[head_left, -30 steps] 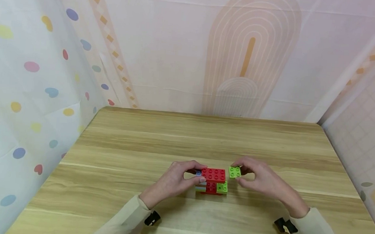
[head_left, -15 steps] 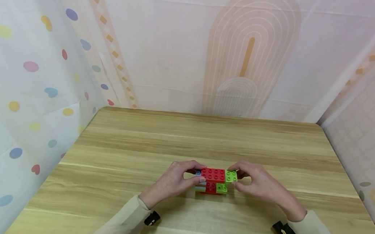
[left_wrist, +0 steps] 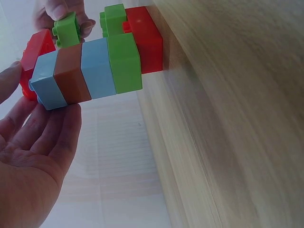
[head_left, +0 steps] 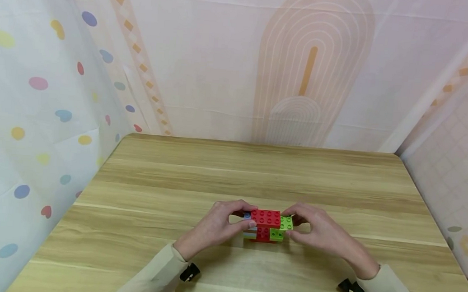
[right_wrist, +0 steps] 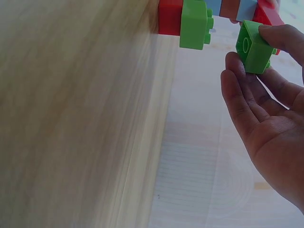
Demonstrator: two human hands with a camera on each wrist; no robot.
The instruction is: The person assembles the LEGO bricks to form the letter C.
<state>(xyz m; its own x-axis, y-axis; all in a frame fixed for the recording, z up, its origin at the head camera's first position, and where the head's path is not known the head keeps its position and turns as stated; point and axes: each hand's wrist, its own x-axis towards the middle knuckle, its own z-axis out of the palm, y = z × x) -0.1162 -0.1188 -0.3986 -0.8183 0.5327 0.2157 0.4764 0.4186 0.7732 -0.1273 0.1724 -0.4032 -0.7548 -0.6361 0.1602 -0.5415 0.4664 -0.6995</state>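
A toy brick structure stands on the table, with a long red brick (head_left: 267, 218) on top and another red brick (left_wrist: 145, 40) at its base. Its left column stacks green, light blue, brown (left_wrist: 72, 73) and light blue bricks. At the lower right sits a green brick (right_wrist: 194, 24) with bare studs. My left hand (head_left: 222, 224) grips the structure's upper left end, thumb in front and fingers behind. Between thumb and fingers of my right hand (head_left: 320, 226) is a loose green brick (right_wrist: 256, 47), held just under the top red brick's right end, above the lower green one.
The wooden table (head_left: 175, 169) reaches back to a patterned cloth backdrop (head_left: 206, 71). A dotted cloth (head_left: 54, 151) hangs on the left. Black straps (head_left: 190, 272) show at both sleeve cuffs.
My right hand has moved left and slightly down with the green brick, from apart at the right to partly under the top red brick's end. My left hand keeps its hold.
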